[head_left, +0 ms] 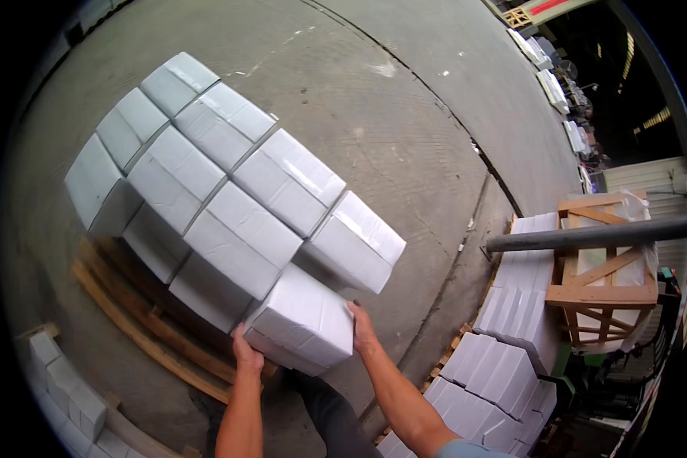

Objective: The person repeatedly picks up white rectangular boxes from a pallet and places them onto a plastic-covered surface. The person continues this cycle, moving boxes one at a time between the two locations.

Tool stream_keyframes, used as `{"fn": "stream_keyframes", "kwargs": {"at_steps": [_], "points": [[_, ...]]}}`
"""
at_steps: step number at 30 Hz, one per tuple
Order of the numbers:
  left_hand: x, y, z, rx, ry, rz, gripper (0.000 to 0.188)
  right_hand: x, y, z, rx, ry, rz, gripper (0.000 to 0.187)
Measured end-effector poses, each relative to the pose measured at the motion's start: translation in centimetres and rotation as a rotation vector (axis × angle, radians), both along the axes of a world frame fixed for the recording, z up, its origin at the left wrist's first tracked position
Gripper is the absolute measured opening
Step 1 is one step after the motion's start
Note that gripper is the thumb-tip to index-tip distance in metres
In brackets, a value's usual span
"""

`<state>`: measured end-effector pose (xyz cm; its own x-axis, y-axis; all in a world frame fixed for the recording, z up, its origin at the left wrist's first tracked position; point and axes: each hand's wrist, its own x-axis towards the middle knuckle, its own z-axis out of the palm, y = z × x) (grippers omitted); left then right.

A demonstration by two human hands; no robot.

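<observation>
Between my two hands is a white cardboard box (305, 317), tilted a little, at the near end of a stack of like boxes. My left hand (246, 349) presses on its left side, low down. Against its right side lies my right hand (362, 324). Several white boxes (243, 235), their flaps taped shut, stand in rows just beyond, and the held box appears to touch the nearest of them. Another white box (356, 240) sits at the right end of that stack. Under the stack shows a wooden pallet (160, 336).
More white boxes (488, 374) are stacked on a pallet at the right, beside a wooden crate (607, 267) and a grey pole (588, 233). At the lower left stand further white boxes (69, 389). The concrete floor (404, 137) has a dark seam.
</observation>
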<state>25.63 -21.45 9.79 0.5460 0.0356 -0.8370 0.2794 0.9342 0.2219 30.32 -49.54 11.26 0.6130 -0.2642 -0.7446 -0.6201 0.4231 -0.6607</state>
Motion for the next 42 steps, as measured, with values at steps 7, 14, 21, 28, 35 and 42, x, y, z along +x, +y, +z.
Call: {"fn": "stream_keyframes", "kwargs": {"at_steps": [7,14,21,28,35,42], "points": [[-0.2,0.9,-0.6,-0.067,0.281,0.074,0.054,0.0,3.1,1.7,0.006,-0.002,0.251,0.048],[-5.6,3.0,1.6,-0.120,0.146,0.119,0.053,-3.9,6.1,5.1,-0.057,-0.043,0.354,0.044],[-22.2,6.9,8.5,-0.171,0.193,0.413,0.045,-12.9,12.2,10.3,-0.124,0.029,0.660,0.042],[-40.9,12.9,16.0,-0.168,0.298,0.767,0.041,-22.3,24.0,14.9,-0.089,0.092,1.075,0.036],[-51.6,23.7,19.3,-0.225,0.166,1.001,0.031,-30.2,41.3,20.9,-0.110,0.033,1.253,0.035],[-61.4,36.1,22.7,-0.136,0.164,1.228,0.037,-39.0,59.2,23.2,-0.003,0.039,1.433,0.034]]}}
